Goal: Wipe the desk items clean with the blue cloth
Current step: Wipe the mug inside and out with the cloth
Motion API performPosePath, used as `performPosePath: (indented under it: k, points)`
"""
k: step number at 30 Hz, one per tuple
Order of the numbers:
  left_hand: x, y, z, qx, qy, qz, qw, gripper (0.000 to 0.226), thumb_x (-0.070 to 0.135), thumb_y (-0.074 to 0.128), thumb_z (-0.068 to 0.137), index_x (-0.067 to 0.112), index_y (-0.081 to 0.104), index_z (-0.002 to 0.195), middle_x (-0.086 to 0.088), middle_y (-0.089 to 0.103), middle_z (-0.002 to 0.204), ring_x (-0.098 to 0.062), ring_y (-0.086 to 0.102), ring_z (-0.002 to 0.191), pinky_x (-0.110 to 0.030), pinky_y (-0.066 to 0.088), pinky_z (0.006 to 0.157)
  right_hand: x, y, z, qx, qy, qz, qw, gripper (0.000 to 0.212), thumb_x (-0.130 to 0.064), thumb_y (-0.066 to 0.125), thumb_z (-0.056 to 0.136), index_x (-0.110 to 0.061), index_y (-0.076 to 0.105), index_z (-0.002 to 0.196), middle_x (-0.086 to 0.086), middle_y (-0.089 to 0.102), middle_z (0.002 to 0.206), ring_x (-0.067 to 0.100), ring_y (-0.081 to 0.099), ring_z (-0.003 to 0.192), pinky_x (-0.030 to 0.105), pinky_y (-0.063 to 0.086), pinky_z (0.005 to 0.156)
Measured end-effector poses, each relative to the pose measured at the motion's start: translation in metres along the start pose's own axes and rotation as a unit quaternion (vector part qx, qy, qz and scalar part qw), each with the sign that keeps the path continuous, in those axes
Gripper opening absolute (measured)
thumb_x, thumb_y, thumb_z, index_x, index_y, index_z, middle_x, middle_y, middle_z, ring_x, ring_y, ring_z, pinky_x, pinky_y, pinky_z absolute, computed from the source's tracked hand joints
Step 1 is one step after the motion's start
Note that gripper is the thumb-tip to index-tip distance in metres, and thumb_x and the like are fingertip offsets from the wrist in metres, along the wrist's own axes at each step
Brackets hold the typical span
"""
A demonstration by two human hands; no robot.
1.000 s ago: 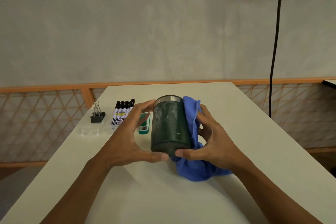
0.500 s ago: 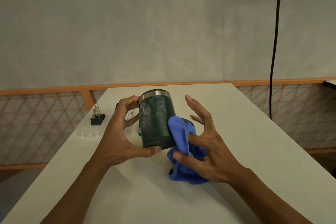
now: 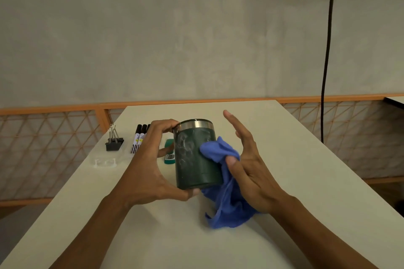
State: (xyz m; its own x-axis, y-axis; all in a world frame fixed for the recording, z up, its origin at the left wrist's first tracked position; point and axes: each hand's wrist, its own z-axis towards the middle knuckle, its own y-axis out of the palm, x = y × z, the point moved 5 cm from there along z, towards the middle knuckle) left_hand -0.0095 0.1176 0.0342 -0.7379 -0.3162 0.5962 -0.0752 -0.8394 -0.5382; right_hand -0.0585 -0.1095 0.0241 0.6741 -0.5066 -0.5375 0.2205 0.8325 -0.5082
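White desk (image 3: pixel 301 159); left hand (image 3: pixel 150 172) grips green cup (image 3: pixel 196 159); right hand (image 3: pixel 251 172) pinches blue cloth (image 3: pixel 218 150)

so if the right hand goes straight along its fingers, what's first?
Probably nothing: the right hand, thumb pinching the blue cloth, has fingers pointing away past the dark green steel-rimmed cup, over bare white table. Depth unclear.

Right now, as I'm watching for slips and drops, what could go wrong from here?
The left hand holds the tilted cup only by rim and base; a hard rub could slip it out. The right hand pins the cloth under its thumb alone, fingers straight, so it may drop. The markers just behind the left hand could be knocked.
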Motion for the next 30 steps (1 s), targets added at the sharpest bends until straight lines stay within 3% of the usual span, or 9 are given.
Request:
performPosePath:
  k: [2,4,9,13,15,19,23,28,30]
  points:
    - [0.003,0.006,-0.001,-0.008,-0.001,-0.006,1.000,0.124,0.025,0.110,0.046,0.022,0.042,0.150,0.008,0.042,0.150,-0.022,0.045,0.144,-0.026,0.055,0.107,0.007,-0.003,0.005,0.026,0.049,0.035,0.998,0.056,-0.032,0.036,0.112,-0.020,0.028,0.166,-0.013,0.013,0.177,0.019,0.020,0.163,0.057,0.020,0.130]
    - [0.004,0.010,-0.001,-0.013,0.001,-0.005,1.000,0.122,0.023,0.109,0.047,0.024,0.042,0.149,0.010,0.043,0.149,-0.022,0.045,0.143,-0.024,0.055,0.105,0.012,-0.004,0.010,0.045,0.090,0.084,0.991,0.060,-0.037,0.037,0.111,-0.034,0.018,0.168,-0.019,0.018,0.174,0.015,0.027,0.160,0.056,0.025,0.129]
    - [-0.001,0.010,0.001,-0.016,-0.004,-0.010,1.000,0.121,0.031,0.107,0.048,0.026,0.041,0.149,0.011,0.041,0.149,-0.019,0.044,0.144,-0.017,0.053,0.103,0.020,0.005,0.020,0.059,0.145,0.127,0.980,0.057,-0.055,0.036,0.109,-0.052,0.019,0.164,-0.015,0.031,0.170,0.022,0.038,0.155,0.058,0.032,0.126]
    - [-0.003,0.010,-0.001,-0.013,-0.016,-0.017,1.000,0.117,0.035,0.104,0.049,0.029,0.040,0.147,0.015,0.042,0.147,-0.014,0.044,0.143,-0.013,0.051,0.102,0.012,0.008,0.019,0.047,0.155,0.128,0.978,0.056,-0.053,0.038,0.109,-0.056,0.020,0.162,-0.025,0.027,0.169,0.008,0.032,0.156,0.054,0.030,0.128]
    - [-0.004,0.008,-0.001,-0.006,-0.024,-0.020,0.999,0.117,0.035,0.105,0.049,0.032,0.040,0.146,0.017,0.042,0.147,-0.011,0.045,0.143,-0.012,0.051,0.101,0.006,0.010,0.012,0.021,0.137,0.125,0.982,0.057,-0.043,0.039,0.110,-0.050,0.020,0.164,-0.027,0.024,0.170,0.001,0.027,0.156,0.050,0.025,0.130]
    - [-0.010,-0.003,0.000,0.027,-0.036,-0.019,0.999,0.118,0.034,0.108,0.047,0.036,0.041,0.144,0.014,0.045,0.145,-0.014,0.047,0.141,-0.014,0.053,0.099,-0.001,0.017,-0.008,-0.030,0.068,0.106,0.992,0.061,-0.022,0.041,0.110,-0.026,0.019,0.168,-0.012,0.016,0.176,0.022,0.014,0.164,0.060,0.019,0.129]
    - [-0.017,-0.008,-0.002,0.041,-0.056,-0.021,0.997,0.116,0.038,0.105,0.046,0.033,0.042,0.144,0.008,0.047,0.145,-0.016,0.048,0.140,-0.014,0.053,0.098,-0.006,0.018,-0.011,-0.034,0.038,0.065,0.997,0.062,-0.016,0.043,0.108,-0.024,0.022,0.166,-0.012,0.016,0.176,0.022,0.010,0.165,0.061,0.017,0.129]
    - [-0.011,-0.002,-0.001,0.015,-0.045,-0.007,0.999,0.119,0.030,0.109,0.047,0.035,0.042,0.145,0.016,0.045,0.145,-0.012,0.047,0.141,-0.012,0.052,0.100,-0.013,0.010,-0.002,-0.028,-0.008,0.007,1.000,0.074,-0.011,0.043,0.108,-0.061,0.022,0.158,-0.011,0.019,0.176,0.020,0.007,0.165,0.051,0.013,0.130]
    - [-0.006,0.003,-0.001,-0.006,-0.032,-0.001,0.999,0.118,0.026,0.109,0.049,0.035,0.042,0.145,0.018,0.044,0.145,-0.012,0.045,0.142,-0.013,0.051,0.101,-0.006,0.007,0.000,-0.018,0.009,0.001,1.000,0.067,-0.016,0.043,0.109,-0.049,0.021,0.163,-0.013,0.020,0.175,0.018,0.007,0.165,0.053,0.014,0.130]
